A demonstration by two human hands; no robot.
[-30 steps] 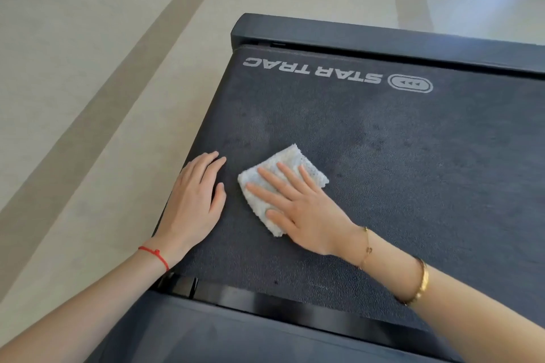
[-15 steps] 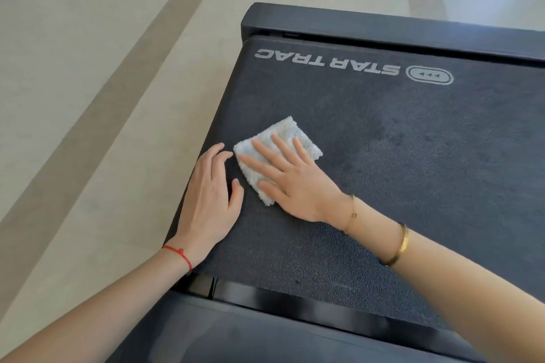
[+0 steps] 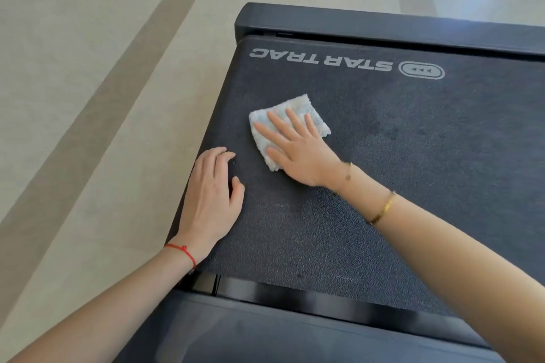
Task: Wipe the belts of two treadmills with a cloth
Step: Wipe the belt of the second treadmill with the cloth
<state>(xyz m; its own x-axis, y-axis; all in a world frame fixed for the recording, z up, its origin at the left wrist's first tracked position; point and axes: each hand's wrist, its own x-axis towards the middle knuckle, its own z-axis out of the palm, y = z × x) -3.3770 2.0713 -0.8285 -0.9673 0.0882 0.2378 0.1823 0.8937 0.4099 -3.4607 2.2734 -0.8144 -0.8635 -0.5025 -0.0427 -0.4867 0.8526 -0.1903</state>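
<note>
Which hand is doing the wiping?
The right hand, its flat fingers pressing the white cloth; the left hand rests bare on the belt.

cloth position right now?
In the head view the cloth lies flat on the treadmill belt, near its left edge, pressed under the right hand, with the left hand just beside it.

Two hands (image 3: pixel 211 197), one cloth (image 3: pixel 295 115), one belt (image 3: pixel 413 186).

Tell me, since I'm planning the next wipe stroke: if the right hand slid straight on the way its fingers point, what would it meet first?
Likely nothing soon: the right hand, flat on the cloth, points up-left across bare belt toward its left edge, short of the STAR TRAC lettering. Exact heading is uncertain.
</note>
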